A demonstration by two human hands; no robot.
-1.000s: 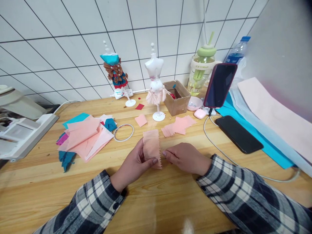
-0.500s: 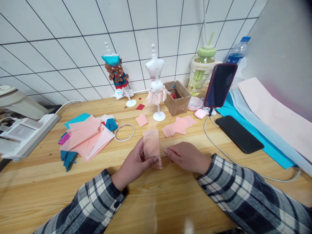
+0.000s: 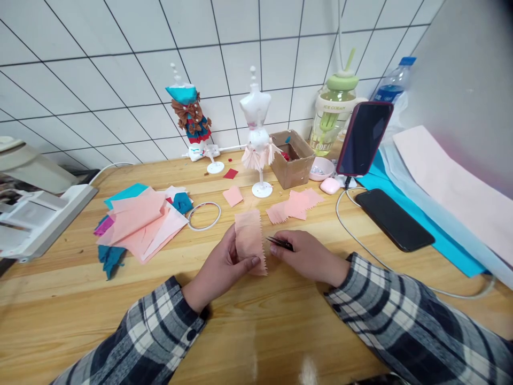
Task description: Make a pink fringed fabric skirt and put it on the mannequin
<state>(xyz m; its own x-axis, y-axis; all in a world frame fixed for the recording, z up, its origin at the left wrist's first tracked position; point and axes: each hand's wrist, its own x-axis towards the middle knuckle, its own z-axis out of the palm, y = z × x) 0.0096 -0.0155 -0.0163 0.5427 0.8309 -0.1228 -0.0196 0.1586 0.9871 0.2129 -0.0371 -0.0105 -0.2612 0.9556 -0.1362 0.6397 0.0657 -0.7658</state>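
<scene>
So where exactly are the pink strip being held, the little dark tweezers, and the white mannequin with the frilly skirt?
pink strip (image 3: pixel 249 235), head view, on its flat middle above the left thumb.
tweezers (image 3: pixel 280 244), head view, on the dark shaft sticking out of the right hand.
white mannequin (image 3: pixel 255 109), head view, on its chest.

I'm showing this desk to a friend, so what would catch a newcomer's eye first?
Front and centre, the left hand pinches a peach fabric strip with a zigzag edge, while the right hand holds thin dark tweezers beside it. Behind them on the wooden table stands a small white mannequin in a peach frilled skirt; left of it, a dressed mannequin with brown bows.
</scene>
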